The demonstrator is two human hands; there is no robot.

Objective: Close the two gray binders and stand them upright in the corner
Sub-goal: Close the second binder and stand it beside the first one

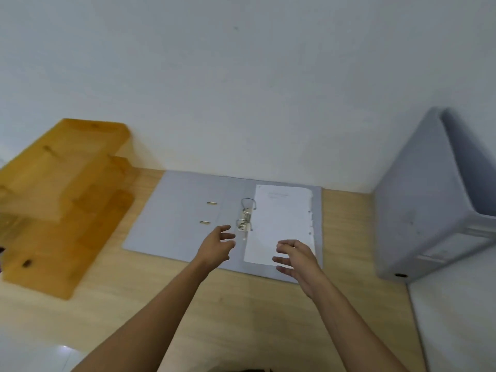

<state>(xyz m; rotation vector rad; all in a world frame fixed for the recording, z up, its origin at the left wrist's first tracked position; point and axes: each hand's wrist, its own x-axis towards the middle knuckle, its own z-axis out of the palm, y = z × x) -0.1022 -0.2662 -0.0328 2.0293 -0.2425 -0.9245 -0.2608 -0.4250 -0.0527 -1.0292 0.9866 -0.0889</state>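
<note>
An open gray binder (177,213) lies flat on the wooden desk against the back wall, its metal ring mechanism (245,217) in the middle and white sheets (279,224) on the right half. My left hand (217,245) hovers over its near edge beside the rings, fingers apart, holding nothing. My right hand (295,257) hovers over the lower corner of the sheets, fingers spread and empty. A second gray binder (418,210) stands closed and upright in the right corner, leaning at the wall.
A stepped wooden organiser (61,200) occupies the desk's left side. The wooden desk top (166,299) stretches toward me. A white wall runs behind, and a pale surface (456,318) lies at lower right.
</note>
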